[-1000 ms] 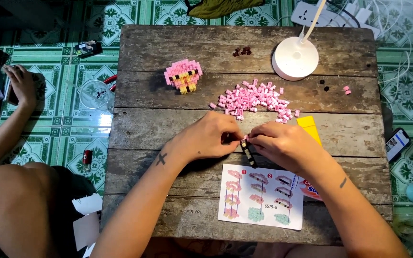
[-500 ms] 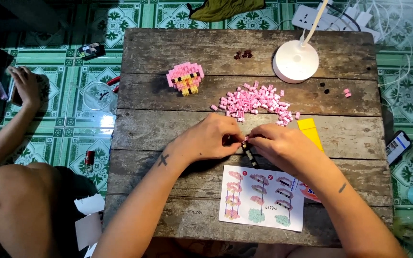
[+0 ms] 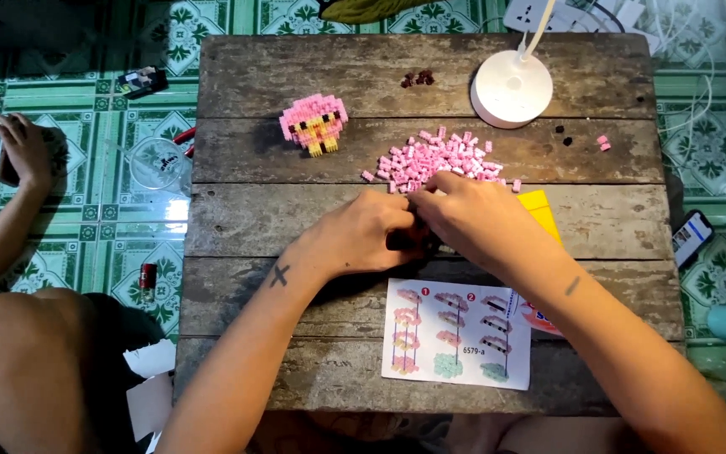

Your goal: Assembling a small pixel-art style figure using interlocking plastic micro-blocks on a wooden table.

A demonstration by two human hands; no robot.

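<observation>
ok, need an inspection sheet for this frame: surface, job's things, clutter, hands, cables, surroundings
Surface: weathered wooden plank table, low over a green patterned tile floor.
Job's things: heap of small pink bricks; finished pink and yellow brick figure; instruction sheet; yellow card partly under the right hand.
Clutter: dark bits; two stray pink bricks; white round lamp base.
Hands: left hand and right hand pressed together at the heap's near edge; what they pinch is hidden.
Cables: white power strip and cords, top right.
Surroundings: another person's hand at left; phone on the floor.
</observation>
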